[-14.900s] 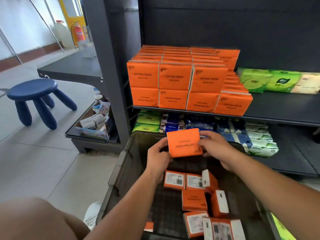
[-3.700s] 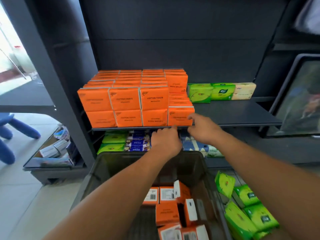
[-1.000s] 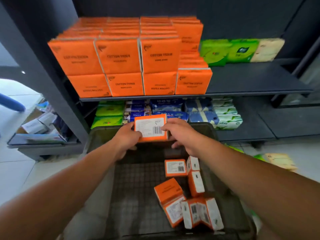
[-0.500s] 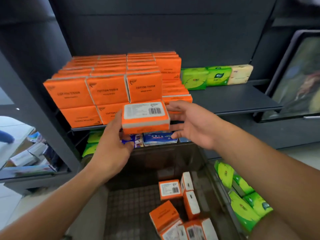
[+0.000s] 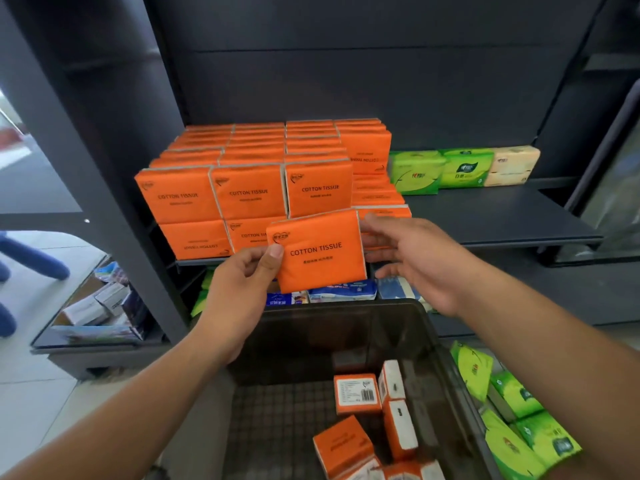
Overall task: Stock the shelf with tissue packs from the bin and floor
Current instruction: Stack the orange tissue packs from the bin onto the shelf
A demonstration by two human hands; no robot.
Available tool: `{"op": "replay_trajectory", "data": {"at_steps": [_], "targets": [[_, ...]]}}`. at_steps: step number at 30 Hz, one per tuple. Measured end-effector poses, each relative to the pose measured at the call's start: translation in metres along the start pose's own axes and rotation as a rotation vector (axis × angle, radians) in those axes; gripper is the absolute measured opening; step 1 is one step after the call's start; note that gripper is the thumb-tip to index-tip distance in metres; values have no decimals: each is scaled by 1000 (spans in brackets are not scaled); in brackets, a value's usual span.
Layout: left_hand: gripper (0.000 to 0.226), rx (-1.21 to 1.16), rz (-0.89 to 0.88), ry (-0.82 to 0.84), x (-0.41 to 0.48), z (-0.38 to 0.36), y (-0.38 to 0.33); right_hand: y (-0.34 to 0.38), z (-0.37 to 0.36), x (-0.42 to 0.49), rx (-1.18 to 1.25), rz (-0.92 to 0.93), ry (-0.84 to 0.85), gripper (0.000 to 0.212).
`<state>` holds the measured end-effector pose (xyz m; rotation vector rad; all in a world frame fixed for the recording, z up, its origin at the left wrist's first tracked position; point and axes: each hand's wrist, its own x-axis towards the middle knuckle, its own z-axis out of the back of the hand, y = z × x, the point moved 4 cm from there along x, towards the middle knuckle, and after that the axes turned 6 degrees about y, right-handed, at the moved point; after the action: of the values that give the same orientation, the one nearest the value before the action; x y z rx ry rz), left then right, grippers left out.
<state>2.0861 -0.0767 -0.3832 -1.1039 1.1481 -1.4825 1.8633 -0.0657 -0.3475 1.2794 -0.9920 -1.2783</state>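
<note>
1. While the left hand [image 5: 239, 292] holds 1 orange tissue pack [image 5: 320, 251] up in front of the shelf [image 5: 485, 223], its thumb presses on the front at the left edge. Its other fingers [image 5: 249, 266] curl round the side of the pack.
2. The pack stands upright with the words COTTON TISSUE facing the camera. It is above the far end of the bin [image 5: 346, 327], just in front of the low right part of the orange stack [image 5: 249, 192].
3. The right hand [image 5: 415, 261] is at the right edge of the pack. Its fingers are spread wide and almost straight, and they grip nothing. I cannot tell if they touch the pack.
4. The orange stack fills the left part of the shelf, 2 packs high at the front.
5. Far right on the shelf sit green packs [image 5: 440, 169].
6. Near us, more orange packs [image 5: 356, 393] lie jumbled in the dark bin.
7. Right of the bin, green floor packs [image 5: 519, 427] lie in a heap.
8. Blue packs [image 5: 341, 292] sit on the lower shelf, behind the bin.
</note>
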Motion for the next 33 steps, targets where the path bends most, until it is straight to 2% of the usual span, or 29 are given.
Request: {"op": "replay_trajectory", "data": {"at_steps": [4,10,14,19,26,30,33], "targets": [[37,-21,13,-26,1,-4,-2,-2,-2,4,-38,52,-28,18],[16,-28,-8,-14,8,-16,-18,12,6,4,-26,138,-58,21],[32,67,-72,-12,21,-34,-39,22,21,7,-18,178,-63,27],[30,135,-175,-11,43,-63,-61,36,53,14,32,234,-154,31],[64,110,-258,68,72,-121,-82,43,107,53,159,278,-324,36],[70,371,-322,131,96,-154,-81,37,124,83,225,299,-378,30],[77,624,-251,143,122,-171,-71,31,131,109,229,315,-394,28]]}}
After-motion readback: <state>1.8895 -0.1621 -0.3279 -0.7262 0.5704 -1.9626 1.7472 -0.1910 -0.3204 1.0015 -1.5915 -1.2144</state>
